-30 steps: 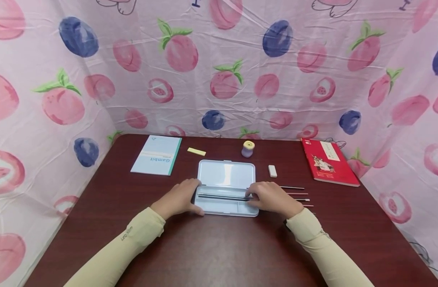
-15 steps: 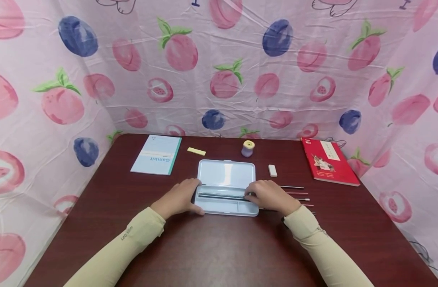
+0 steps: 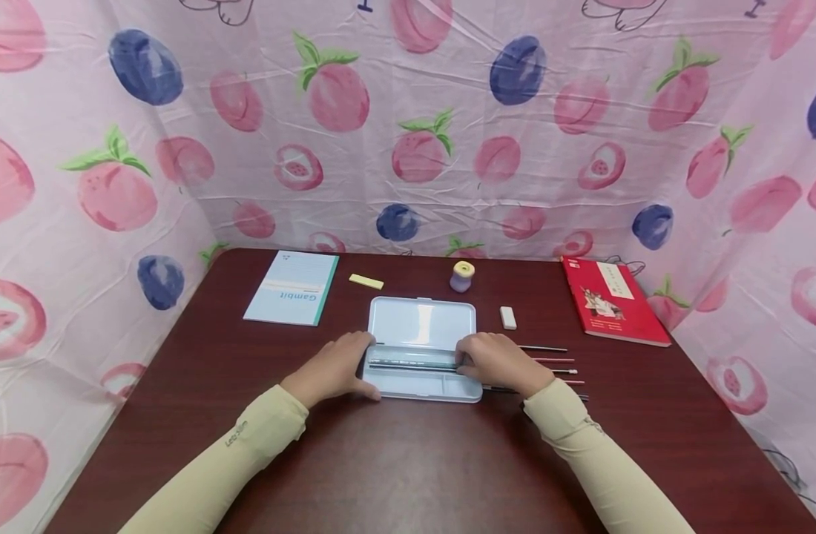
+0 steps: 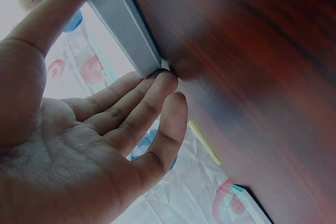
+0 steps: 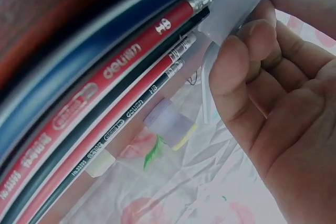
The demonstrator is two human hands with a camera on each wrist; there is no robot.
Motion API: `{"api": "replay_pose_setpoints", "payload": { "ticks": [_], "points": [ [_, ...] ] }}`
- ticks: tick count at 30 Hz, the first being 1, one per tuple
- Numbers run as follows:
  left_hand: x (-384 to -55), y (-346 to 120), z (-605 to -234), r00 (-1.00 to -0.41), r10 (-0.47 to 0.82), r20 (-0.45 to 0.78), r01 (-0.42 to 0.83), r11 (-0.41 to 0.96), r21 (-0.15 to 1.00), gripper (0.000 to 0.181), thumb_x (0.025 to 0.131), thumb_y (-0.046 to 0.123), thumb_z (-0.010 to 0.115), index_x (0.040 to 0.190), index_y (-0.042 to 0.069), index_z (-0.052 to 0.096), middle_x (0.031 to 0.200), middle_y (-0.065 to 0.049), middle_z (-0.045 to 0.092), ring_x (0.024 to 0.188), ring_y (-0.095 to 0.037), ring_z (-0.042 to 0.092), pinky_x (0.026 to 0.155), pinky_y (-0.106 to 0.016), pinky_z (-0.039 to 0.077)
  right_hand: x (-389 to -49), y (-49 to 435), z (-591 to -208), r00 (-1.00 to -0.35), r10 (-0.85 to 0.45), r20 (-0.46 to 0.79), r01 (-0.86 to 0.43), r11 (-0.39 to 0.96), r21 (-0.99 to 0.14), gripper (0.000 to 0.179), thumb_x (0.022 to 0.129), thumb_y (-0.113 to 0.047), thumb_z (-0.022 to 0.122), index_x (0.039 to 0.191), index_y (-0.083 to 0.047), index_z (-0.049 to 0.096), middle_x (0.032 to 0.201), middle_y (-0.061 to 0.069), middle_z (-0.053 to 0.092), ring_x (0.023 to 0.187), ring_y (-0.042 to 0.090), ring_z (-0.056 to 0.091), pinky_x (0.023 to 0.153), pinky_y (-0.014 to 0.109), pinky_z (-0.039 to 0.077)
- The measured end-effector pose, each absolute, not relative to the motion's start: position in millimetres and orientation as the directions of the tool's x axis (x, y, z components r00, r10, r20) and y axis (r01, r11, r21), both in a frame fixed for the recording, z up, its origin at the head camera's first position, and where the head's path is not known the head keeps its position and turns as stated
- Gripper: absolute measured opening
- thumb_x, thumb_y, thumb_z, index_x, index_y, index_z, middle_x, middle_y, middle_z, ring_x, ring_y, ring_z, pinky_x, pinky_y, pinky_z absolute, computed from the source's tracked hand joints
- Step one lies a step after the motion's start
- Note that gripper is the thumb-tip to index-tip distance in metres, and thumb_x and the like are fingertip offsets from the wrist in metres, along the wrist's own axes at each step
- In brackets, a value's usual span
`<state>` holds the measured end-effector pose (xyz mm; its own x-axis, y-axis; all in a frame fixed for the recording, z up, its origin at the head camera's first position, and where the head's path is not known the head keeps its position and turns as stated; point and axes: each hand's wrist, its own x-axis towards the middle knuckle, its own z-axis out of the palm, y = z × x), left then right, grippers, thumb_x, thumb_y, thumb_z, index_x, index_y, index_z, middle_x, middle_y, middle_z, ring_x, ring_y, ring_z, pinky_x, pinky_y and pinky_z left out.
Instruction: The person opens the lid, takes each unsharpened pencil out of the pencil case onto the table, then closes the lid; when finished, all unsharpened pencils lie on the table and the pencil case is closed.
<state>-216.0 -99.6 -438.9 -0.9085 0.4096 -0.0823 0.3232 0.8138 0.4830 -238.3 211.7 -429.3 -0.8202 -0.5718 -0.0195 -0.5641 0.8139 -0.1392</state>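
Observation:
An open pale blue pencil case [image 3: 401,385] lies in the middle of the table, its lid [image 3: 421,323] folded back. My left hand [image 3: 331,368] holds its left end, thumb at the front corner, fingers at the back; the left wrist view shows fingertips against the case wall [image 4: 126,27]. My right hand [image 3: 498,361] reaches over the right end with curled fingers, gripping the ends of dark pencils [image 3: 408,364] inside; its fingertips are partly hidden. Several red and dark pencils [image 5: 121,66] with metal ends lie on the table to the right, partly under that hand.
A white eraser [image 3: 508,318] lies right of the lid. Behind stand a yellow-and-purple small pot-shaped object [image 3: 461,277] and a flat yellow strip [image 3: 366,282]. A light blue notebook [image 3: 293,288] is at the back left, a red book [image 3: 611,300] at the back right.
My right hand has shifted slightly left, and a pencil in the case has turned, so pale lettering now shows. The left hand and the case have stayed put.

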Motion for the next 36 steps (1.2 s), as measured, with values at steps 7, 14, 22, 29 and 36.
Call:
{"api": "replay_pose_setpoints", "payload": {
  "ticks": [7,14,22,29,36],
  "points": [
    [-215.4,-99.4,-437.9,-0.911,0.403,-0.088,0.313,0.815,0.488,0.093,0.073,0.042,0.1,0.145,0.004,0.055,0.135,-0.012,0.066,0.118,-0.025,0.059,0.114,-0.049,0.049,-240.6,212.0,-429.3,-0.821,-0.571,-0.023,-0.562,0.813,-0.151,0.01,0.089,-0.013,0.085,0.088,-0.016,0.075,0.077,-0.006,0.068,0.066,0.007,0.054,0.066,0.03,0.053],
    [-215.4,-99.3,-438.6,-0.911,0.404,-0.088,0.314,0.814,0.489,0.094,0.073,0.043,0.1,0.146,0.004,0.054,0.137,-0.013,0.066,0.119,-0.026,0.059,0.116,-0.05,0.048,-236.6,211.5,-429.5,-0.813,-0.582,0.015,-0.579,0.806,-0.123,0.009,0.089,-0.013,0.085,0.089,-0.015,0.076,0.081,-0.004,0.073,0.068,0.007,0.058,0.068,0.031,0.057],
    [-215.6,-99.9,-439.3,-0.908,0.411,-0.081,0.325,0.814,0.48,0.095,0.072,0.043,0.1,0.145,0.003,0.055,0.136,-0.014,0.066,0.119,-0.026,0.06,0.114,-0.05,0.049,-230.0,214.6,-429.8,-0.777,-0.62,0.107,-0.628,0.775,-0.069,0.01,0.088,-0.012,0.085,0.089,-0.013,0.075,0.081,-0.003,0.073,0.068,0.008,0.061,0.069,0.031,0.06],
    [-215.4,-99.6,-436.9,-0.907,0.411,-0.09,0.322,0.816,0.48,0.094,0.073,0.043,0.099,0.146,0.003,0.054,0.142,-0.015,0.064,0.125,-0.027,0.058,0.117,-0.051,0.047,-224.0,220.5,-426.3,-0.74,-0.646,0.188,-0.66,0.751,-0.02,0.014,0.085,-0.01,0.086,0.084,-0.014,0.072,0.077,-0.004,0.069,0.063,0.008,0.06,0.061,0.029,0.055],
    [-213.4,-99.8,-437.6,-0.908,0.408,-0.1,0.312,0.815,0.488,0.096,0.075,0.042,0.099,0.149,0.003,0.052,0.146,-0.016,0.061,0.129,-0.029,0.057,0.119,-0.05,0.046,-214.9,229.9,-421.7,-0.772,-0.6,0.21,-0.618,0.786,-0.026,0.017,0.084,-0.016,0.089,0.086,-0.016,0.071,0.077,-0.004,0.068,0.062,0.006,0.057,0.061,0.026,0.054]
  ]
}}
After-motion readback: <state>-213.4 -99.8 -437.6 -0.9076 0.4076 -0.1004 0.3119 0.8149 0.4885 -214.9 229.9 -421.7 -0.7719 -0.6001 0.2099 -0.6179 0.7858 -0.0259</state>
